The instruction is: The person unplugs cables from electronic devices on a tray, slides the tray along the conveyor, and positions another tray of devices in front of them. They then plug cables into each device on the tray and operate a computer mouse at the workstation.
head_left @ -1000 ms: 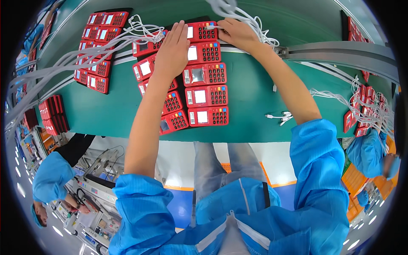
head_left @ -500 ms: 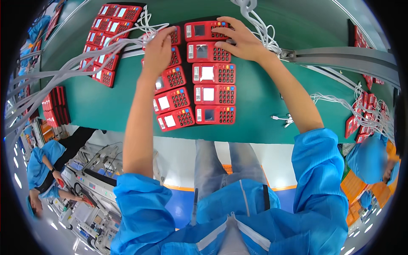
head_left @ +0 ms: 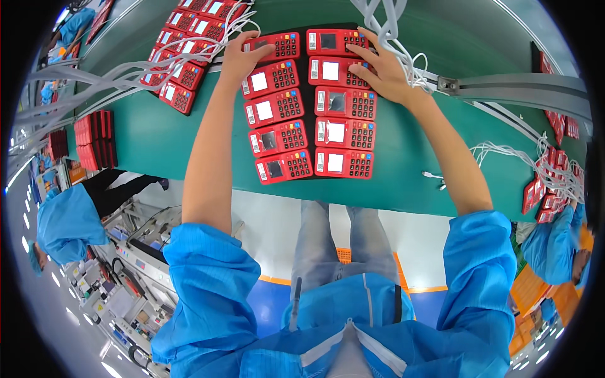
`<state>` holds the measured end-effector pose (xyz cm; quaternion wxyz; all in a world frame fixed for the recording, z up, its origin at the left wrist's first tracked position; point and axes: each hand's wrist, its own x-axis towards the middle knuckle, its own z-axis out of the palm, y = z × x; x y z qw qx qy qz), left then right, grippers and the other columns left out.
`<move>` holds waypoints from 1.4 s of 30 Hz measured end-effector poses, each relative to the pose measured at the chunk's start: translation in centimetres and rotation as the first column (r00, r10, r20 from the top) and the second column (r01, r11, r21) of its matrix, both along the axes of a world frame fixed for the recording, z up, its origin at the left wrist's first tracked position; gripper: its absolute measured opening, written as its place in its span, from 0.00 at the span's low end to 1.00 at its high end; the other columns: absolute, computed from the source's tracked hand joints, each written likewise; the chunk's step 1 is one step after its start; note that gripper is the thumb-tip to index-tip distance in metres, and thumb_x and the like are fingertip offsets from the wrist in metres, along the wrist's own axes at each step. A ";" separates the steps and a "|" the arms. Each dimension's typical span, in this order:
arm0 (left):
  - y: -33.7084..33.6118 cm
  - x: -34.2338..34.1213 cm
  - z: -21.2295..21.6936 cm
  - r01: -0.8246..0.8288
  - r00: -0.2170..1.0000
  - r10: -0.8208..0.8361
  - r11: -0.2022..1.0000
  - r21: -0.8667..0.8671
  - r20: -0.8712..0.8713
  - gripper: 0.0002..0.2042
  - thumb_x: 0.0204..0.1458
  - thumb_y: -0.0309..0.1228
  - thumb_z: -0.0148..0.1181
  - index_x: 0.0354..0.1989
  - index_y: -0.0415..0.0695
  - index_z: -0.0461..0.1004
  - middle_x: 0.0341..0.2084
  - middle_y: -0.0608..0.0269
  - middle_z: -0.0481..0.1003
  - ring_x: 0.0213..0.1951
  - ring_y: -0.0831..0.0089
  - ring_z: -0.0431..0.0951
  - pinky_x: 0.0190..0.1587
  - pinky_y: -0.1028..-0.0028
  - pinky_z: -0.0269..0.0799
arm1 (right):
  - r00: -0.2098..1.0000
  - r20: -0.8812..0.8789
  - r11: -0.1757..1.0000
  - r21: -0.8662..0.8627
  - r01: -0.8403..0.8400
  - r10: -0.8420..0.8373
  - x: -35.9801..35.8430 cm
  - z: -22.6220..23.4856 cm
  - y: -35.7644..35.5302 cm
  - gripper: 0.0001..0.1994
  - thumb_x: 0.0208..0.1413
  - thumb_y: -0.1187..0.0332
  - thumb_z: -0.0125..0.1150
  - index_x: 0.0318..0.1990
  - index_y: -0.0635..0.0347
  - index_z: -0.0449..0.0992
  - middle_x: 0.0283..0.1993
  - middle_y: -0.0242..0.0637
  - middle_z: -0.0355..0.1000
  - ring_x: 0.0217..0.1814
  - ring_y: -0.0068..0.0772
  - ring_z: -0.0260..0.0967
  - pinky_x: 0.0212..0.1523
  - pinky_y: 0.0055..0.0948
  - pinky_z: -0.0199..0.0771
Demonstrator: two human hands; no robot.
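Observation:
Two columns of red handheld payment terminals (head_left: pixel 312 107) with small screens and keypads lie side by side on a black tray (head_left: pixel 310 82) on the green table (head_left: pixel 157 138). My left hand (head_left: pixel 239 53) rests on the top left terminal (head_left: pixel 272 45), fingers curled over its left end. My right hand (head_left: pixel 381 72) lies flat across the keypads of the upper right terminals (head_left: pixel 334 69), near the top right one (head_left: pixel 331 41).
More red terminals (head_left: pixel 183 38) with white cables (head_left: pixel 94 82) lie at the far left, a stack (head_left: pixel 94 138) at the left edge. White cables (head_left: pixel 394 19) hang at the top; a grey rail (head_left: pixel 517 88) runs right. People in blue coats work at left and right.
The view has shifted so the terminal block sits more central. Both hands stay on the top row, the left hand now further up on the top left terminal.

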<state>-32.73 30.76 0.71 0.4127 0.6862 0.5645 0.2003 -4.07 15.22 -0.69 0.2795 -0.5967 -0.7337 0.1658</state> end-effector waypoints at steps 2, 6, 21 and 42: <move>0.6 -0.6 -0.5 0.027 0.997 -0.020 0.995 0.091 -0.078 0.30 0.39 0.47 0.71 0.50 0.47 0.74 0.42 0.54 0.77 0.42 0.68 0.78 0.44 0.70 0.75 | 0.991 -0.136 1.000 -0.005 -0.006 0.005 -0.2 0.3 -1.3 0.22 0.59 0.58 0.56 0.59 0.54 0.68 0.70 0.43 0.50 0.62 0.46 0.62 0.61 0.41 0.64; 1.7 -0.4 -0.9 0.057 0.980 -0.045 0.997 0.057 -0.195 0.30 0.38 0.48 0.71 0.50 0.47 0.74 0.42 0.52 0.76 0.43 0.63 0.78 0.44 0.68 0.74 | 0.992 -0.127 0.997 -0.083 -0.002 -0.009 -1.0 -0.2 -4.3 0.19 0.59 0.57 0.57 0.55 0.54 0.71 0.69 0.40 0.52 0.69 0.45 0.52 0.65 0.40 0.57; -5.2 -4.2 0.1 -0.024 0.994 0.048 0.975 0.223 -0.102 0.35 0.43 0.42 0.69 0.58 0.38 0.65 0.48 0.48 0.69 0.51 0.62 0.71 0.52 0.66 0.68 | 0.995 -0.052 0.992 0.086 0.095 -0.091 -3.6 0.1 -4.4 0.17 0.55 0.58 0.63 0.51 0.51 0.76 0.64 0.40 0.60 0.67 0.46 0.56 0.63 0.45 0.62; -5.8 -2.0 0.5 -0.115 0.993 0.114 0.993 -0.003 -0.032 0.44 0.36 0.37 0.74 0.62 0.35 0.57 0.42 0.50 0.75 0.40 0.68 0.79 0.42 0.67 0.79 | 0.954 -0.297 0.993 -0.117 0.010 -0.045 -3.4 0.2 -9.1 0.13 0.57 0.66 0.60 0.49 0.57 0.76 0.68 0.45 0.51 0.69 0.47 0.54 0.66 0.41 0.59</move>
